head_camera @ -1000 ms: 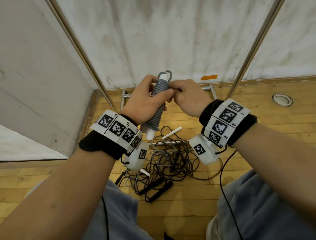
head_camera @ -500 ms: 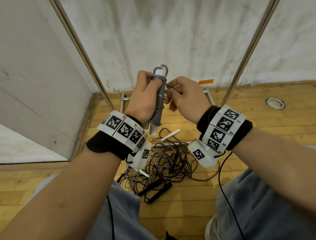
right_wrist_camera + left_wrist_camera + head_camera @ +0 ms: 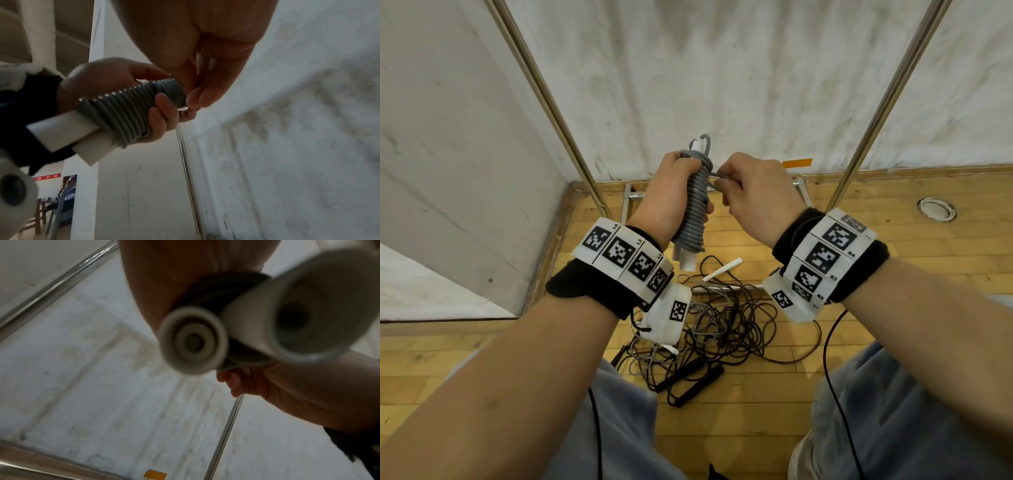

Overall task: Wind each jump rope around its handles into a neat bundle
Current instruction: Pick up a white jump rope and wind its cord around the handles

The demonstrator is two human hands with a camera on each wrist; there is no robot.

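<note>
A grey jump rope (image 3: pixel 693 209) is wound in tight coils around its two white handles (image 3: pixel 686 261), held upright in front of me. My left hand (image 3: pixel 674 192) grips the bundle (image 3: pixel 131 110) around the coils. My right hand (image 3: pixel 729 186) pinches the loose grey rope end at the top of the coils, fingers curled. In the left wrist view the two white handle ends (image 3: pixel 194 340) point at the camera. In the right wrist view my right hand's fingertips (image 3: pixel 195 100) meet the top coil.
A tangled pile of dark and grey ropes (image 3: pixel 722 325) with black handles (image 3: pixel 695 380) and a white handle (image 3: pixel 722 270) lies on the wooden floor between my knees. Two metal poles (image 3: pixel 544 102) lean against the white wall. A round floor fitting (image 3: pixel 936 209) sits right.
The bundle has turned more upright and shifted left. My right hand moved off the coils and now pinches the rope end near the top.
</note>
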